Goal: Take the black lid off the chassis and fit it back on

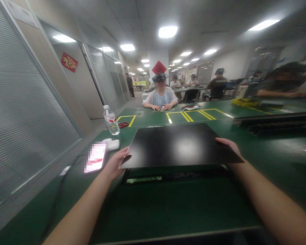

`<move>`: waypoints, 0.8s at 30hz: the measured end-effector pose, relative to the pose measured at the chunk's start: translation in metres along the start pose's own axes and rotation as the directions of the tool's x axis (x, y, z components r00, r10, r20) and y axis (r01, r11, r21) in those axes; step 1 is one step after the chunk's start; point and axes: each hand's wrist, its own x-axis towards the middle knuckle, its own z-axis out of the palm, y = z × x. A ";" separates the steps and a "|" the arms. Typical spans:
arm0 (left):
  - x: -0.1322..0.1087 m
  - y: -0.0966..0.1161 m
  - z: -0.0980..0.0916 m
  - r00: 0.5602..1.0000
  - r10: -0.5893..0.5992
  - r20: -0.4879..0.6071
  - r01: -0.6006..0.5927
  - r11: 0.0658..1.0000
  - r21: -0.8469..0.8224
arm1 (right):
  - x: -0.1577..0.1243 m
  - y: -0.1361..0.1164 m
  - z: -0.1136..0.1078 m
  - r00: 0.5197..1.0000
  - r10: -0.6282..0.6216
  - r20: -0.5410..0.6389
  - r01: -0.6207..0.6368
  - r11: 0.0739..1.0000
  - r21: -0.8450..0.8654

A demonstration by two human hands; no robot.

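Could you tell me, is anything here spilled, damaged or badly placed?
Nothing clearly stands out. The dark panel, between the left hand and right hand, shows no visible break. The bottle looks tilted, perhaps only from lens distortion; it is capped, and no spill shows. Blur may hide small damage.

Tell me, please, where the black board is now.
In the head view, the black board is in the middle, held between the left hand and the right hand, above the green table.

The black panel [165, 146] looks smooth and glossy. The bottle [111, 121] is clear plastic, the green tabletop [183, 200] smooth.
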 end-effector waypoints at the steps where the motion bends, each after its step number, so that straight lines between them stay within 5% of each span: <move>1: -0.001 0.001 0.000 1.000 0.016 0.002 -0.016 1.000 -0.005 | -0.001 0.001 0.002 0.999 0.020 0.027 -0.019 1.000 -0.017; 9: -0.005 0.012 0.001 0.980 0.173 -0.103 -0.180 0.981 -0.069 | -0.008 0.010 0.018 0.960 0.181 0.214 -0.139 0.971 -0.196; 15: -0.010 0.017 -0.003 0.964 0.242 -0.112 -0.245 0.969 -0.018 | -0.002 0.009 0.019 0.982 -0.029 0.188 0.053 0.991 -0.126; 24: -0.005 0.009 -0.007 0.971 0.226 -0.074 -0.230 0.972 -0.055 | 0.003 0.006 0.009 0.980 -0.162 0.115 0.189 0.937 -0.294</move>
